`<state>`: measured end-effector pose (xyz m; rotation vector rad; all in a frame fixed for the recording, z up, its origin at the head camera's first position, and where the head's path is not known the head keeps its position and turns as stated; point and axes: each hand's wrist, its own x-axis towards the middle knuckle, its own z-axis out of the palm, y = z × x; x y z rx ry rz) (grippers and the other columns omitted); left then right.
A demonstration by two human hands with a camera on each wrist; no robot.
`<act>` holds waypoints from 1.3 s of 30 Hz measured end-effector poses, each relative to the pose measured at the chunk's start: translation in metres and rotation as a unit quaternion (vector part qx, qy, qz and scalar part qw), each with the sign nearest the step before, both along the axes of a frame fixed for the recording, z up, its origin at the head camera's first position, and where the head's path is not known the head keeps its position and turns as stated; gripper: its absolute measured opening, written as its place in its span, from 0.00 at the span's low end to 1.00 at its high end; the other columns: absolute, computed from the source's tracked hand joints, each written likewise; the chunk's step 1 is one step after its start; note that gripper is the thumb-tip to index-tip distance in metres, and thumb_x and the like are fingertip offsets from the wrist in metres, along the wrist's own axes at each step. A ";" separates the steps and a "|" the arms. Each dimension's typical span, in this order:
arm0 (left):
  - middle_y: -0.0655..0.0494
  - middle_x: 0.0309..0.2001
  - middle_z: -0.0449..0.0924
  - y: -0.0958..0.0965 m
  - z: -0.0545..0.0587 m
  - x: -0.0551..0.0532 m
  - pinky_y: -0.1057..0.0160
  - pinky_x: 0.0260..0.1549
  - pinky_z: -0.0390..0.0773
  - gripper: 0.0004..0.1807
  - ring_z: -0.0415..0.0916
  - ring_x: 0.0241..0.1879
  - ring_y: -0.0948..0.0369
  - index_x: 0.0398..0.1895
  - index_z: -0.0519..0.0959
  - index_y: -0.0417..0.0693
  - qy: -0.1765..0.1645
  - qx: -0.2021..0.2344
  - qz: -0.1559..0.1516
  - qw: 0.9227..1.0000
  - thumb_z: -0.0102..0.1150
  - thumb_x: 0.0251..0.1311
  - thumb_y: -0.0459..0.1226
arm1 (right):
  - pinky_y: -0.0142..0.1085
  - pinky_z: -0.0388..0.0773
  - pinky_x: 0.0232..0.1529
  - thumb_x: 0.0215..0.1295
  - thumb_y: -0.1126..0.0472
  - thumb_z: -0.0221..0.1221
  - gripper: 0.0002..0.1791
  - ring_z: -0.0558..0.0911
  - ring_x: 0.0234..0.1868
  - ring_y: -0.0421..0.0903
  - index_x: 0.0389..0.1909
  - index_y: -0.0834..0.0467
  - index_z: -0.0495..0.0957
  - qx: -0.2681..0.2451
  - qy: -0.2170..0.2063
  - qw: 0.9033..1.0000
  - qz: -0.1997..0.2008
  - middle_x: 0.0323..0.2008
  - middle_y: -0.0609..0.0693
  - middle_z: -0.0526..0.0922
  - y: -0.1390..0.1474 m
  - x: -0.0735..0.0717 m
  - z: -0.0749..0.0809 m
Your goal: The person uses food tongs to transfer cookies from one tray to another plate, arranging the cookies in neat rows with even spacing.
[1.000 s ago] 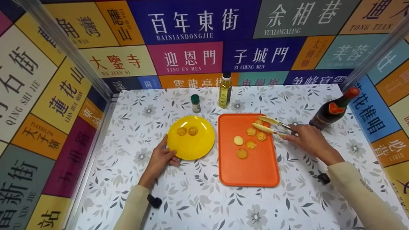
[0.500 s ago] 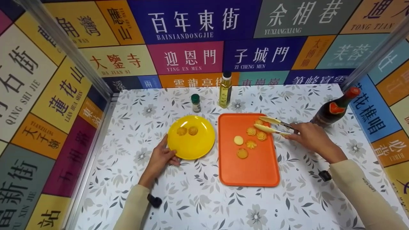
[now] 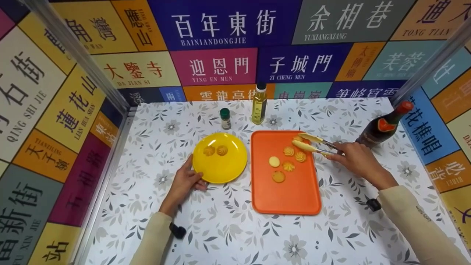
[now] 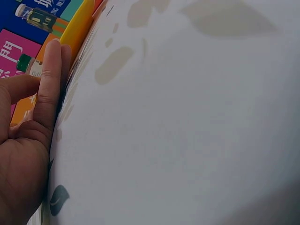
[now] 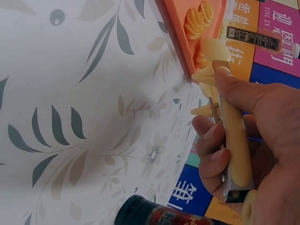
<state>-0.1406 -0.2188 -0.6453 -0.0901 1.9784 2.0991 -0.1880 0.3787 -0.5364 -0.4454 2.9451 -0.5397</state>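
My left hand (image 3: 187, 177) holds the near-left rim of a yellow plate (image 3: 224, 171), thumb over the edge. Two piped cookies (image 3: 222, 150) lie on that plate. My right hand (image 3: 355, 158) grips metal tongs (image 3: 323, 147) with pale yellow tips and handle. The tips reach over the far right corner of an orange tray (image 3: 285, 200), either side of a cookie (image 3: 300, 139) they partly hide. Several more cookies (image 3: 289, 166) and a smooth pale round one (image 3: 274, 161) sit on the tray. In the right wrist view, the fingers wrap the tongs' handle (image 5: 238, 154).
Behind the plate stands a small green-capped jar (image 3: 225, 119). An oil bottle (image 3: 259, 105) is behind the tray. Close beyond the right hand stands a dark red-topped bottle (image 3: 384, 125). Printed panels (image 3: 220, 24) wall in the flower-patterned table (image 3: 235, 235).
The tongs' tips have drawn slightly closer together around the far corner cookie. My right hand shifts only a little; the left hand and plate stay in place.
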 end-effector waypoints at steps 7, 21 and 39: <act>0.32 0.36 0.87 0.000 -0.001 0.000 0.50 0.35 0.95 0.48 0.90 0.30 0.45 0.93 0.47 0.56 -0.007 -0.022 0.006 1.000 0.61 0.79 0.30 | 0.46 0.80 0.37 0.75 0.44 0.70 0.33 0.81 0.34 0.51 0.67 0.65 0.84 -0.016 -0.004 1.000 -0.005 0.38 0.55 0.90 -0.005 0.001 0.003; 0.33 0.36 0.88 0.001 0.000 -0.001 0.49 0.37 0.95 0.49 0.90 0.30 0.43 0.93 0.47 0.59 -0.025 -0.035 0.010 0.999 0.63 0.78 0.32 | 0.45 0.82 0.36 0.75 0.47 0.71 0.30 0.81 0.32 0.50 0.66 0.66 0.85 -0.012 0.023 1.000 0.017 0.37 0.55 0.89 -0.023 0.001 0.007; 0.32 0.36 0.87 0.001 0.001 -0.003 0.49 0.35 0.95 0.50 0.90 0.29 0.45 0.93 0.46 0.58 -0.020 -0.016 0.009 1.000 0.63 0.78 0.31 | 0.47 0.84 0.36 0.75 0.48 0.71 0.31 0.83 0.33 0.50 0.69 0.65 0.83 -0.008 0.041 0.998 0.044 0.39 0.53 0.90 -0.038 -0.003 0.011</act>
